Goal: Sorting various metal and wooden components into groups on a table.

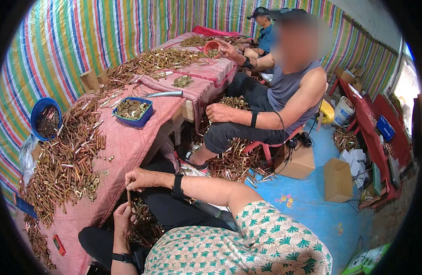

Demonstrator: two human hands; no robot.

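My left hand (122, 221) and my right hand (144, 179) are close together at the near edge of the cloth-covered table, above my lap. Between them stands a slim copper-coloured bolt (129, 198), nearly upright. Fingers of the left hand pinch its lower end, and those of the right hand are closed at its top. Fine detail of the bolt is too small to tell. Beneath the hands, more bolts (144, 227) lie heaped, partly hidden by my arms and legs. A large pile of brass-coloured bolts (66, 165) covers the table's left side, with loose washers (92, 190) at its edge.
A blue tray (134, 123) of washers sits on the pink cloth (128, 151), near a blue-handled tool (163, 94). At the far left stands a blue bucket (35, 120). Across from me a seated co-worker (291, 96) raises an orange cup (210, 46). Cardboard boxes (337, 181) stand on the blue floor.
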